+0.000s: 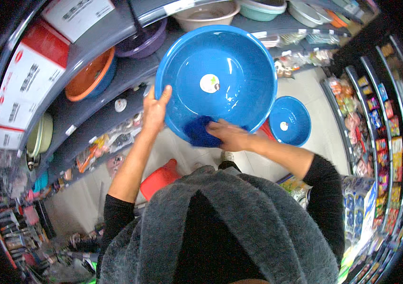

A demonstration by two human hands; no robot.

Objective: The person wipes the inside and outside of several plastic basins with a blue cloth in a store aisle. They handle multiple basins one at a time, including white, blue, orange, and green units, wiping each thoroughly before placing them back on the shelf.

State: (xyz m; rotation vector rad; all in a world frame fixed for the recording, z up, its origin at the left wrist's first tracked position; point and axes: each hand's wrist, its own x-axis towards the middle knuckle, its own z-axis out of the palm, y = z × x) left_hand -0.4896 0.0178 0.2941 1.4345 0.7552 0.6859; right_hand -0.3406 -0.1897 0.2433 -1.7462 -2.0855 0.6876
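A large blue plastic basin (219,103) faces up at me, with a round white sticker (209,83) at the middle of its bottom. My left hand (154,110) grips its left rim, thumb inside and the fingers hidden behind the wall. In my right hand (228,134) is a dark blue cloth (203,132), bunched against the near inner wall of the basin. That hand is slightly blurred.
On the floor to the right stands a smaller blue basin (290,120). A red plastic object (160,178) lies near my feet. Shelves ahead hold an orange basin (89,76), a purple basin (143,41) and a beige basin (207,16). Packaged goods (381,117) line the right-hand shelves.
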